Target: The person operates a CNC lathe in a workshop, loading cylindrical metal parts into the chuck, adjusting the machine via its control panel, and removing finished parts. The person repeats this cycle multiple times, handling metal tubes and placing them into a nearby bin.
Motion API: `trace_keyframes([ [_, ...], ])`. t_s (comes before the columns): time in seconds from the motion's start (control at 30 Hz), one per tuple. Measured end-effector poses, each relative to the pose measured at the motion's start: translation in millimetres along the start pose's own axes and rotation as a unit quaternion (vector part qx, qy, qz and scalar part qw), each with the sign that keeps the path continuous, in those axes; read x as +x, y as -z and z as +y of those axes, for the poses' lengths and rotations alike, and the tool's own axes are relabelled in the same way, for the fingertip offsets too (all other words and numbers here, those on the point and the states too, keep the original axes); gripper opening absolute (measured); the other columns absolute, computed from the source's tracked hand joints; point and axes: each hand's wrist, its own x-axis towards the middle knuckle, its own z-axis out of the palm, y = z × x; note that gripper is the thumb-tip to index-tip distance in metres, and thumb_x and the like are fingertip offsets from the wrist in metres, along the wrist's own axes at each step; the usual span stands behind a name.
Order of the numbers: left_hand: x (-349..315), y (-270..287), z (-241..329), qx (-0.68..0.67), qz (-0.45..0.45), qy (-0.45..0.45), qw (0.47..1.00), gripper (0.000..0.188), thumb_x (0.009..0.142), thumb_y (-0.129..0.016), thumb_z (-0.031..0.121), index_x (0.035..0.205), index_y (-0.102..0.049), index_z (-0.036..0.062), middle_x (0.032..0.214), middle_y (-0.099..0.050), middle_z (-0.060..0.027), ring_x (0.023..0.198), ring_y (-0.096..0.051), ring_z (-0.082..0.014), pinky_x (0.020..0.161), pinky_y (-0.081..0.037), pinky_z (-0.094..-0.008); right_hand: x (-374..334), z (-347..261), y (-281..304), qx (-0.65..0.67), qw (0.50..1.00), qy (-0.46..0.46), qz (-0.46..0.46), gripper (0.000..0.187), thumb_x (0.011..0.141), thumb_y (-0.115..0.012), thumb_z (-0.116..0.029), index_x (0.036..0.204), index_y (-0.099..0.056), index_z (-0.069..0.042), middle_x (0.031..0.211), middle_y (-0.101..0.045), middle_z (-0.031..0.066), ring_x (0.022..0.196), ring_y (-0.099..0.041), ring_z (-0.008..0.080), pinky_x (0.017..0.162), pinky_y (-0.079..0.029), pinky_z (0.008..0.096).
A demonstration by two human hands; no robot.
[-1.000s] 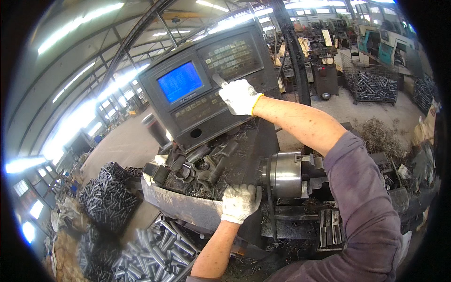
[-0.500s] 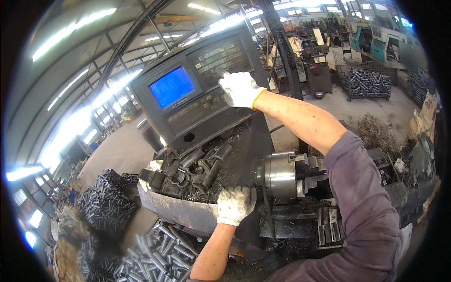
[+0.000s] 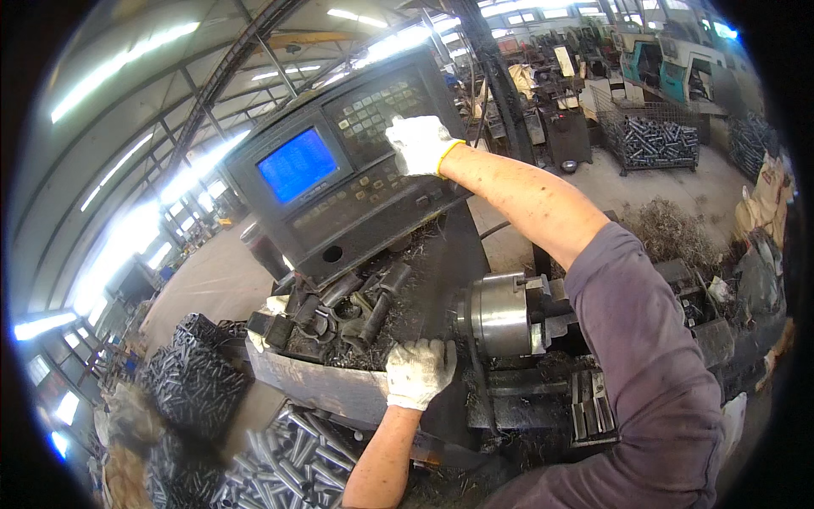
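Observation:
Both my hands wear white knit gloves. My right hand (image 3: 419, 146) is raised in front of a dark control panel (image 3: 331, 246), between its upper keypad (image 3: 373, 114) and lower row of keys. Its fingers are folded, with the fingertips close to the keys; whether they touch one is hidden. Nothing shows in that hand. My left hand (image 3: 420, 373) rests on the lathe's front ledge, its fingers bent over the edge. To the right of it stands a shiny metal chuck (image 3: 498, 316) with stepped jaws. The blue screen (image 3: 297, 165) on the panel is lit.
Greasy metal parts (image 3: 343, 314) lie on the ledge below the panel. Loose steel tubes (image 3: 284, 462) are piled low at the left, near a darker heap of tubes (image 3: 193, 377). Metal shavings (image 3: 666, 233) and a wire cage of parts (image 3: 649, 140) stand beyond the lathe.
The whole view has shifted slightly. My right hand has moved a little at the keypad, and its pointing finger has drawn in. My left hand stays on the ledge.

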Motion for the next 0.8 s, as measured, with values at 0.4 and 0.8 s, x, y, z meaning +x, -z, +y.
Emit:
trace_keyframes([
  [0.4,0,0,-1,-0.002,-0.021,0.004,1.000,0.031,0.086,-0.080,0.031,0.067,-0.060,0.0165,0.061,-0.060,-0.0072,0.056,-0.062,-0.0304,0.061,-0.049,-0.0455,-41,31,-15,-0.008,0.996,-0.076,-0.036,0.018,0.083,-0.064,-0.015,0.096,-0.071,-0.006,0.109,-0.073,0.0253,0.086,-0.076,0.0420,0.073,-0.061,0.0509],
  [0.8,0,0,-1,-0.007,-0.013,0.001,1.000,0.031,0.087,-0.079,0.031,0.069,-0.060,0.0153,0.063,-0.060,-0.0076,0.056,-0.062,-0.0307,0.058,-0.049,-0.0457,-33,18,-5,-0.045,0.996,-0.049,-0.068,0.011,0.080,-0.067,-0.014,0.086,-0.073,-0.006,0.092,-0.074,0.0217,0.083,-0.077,0.0384,0.072,-0.061,0.0492],
])
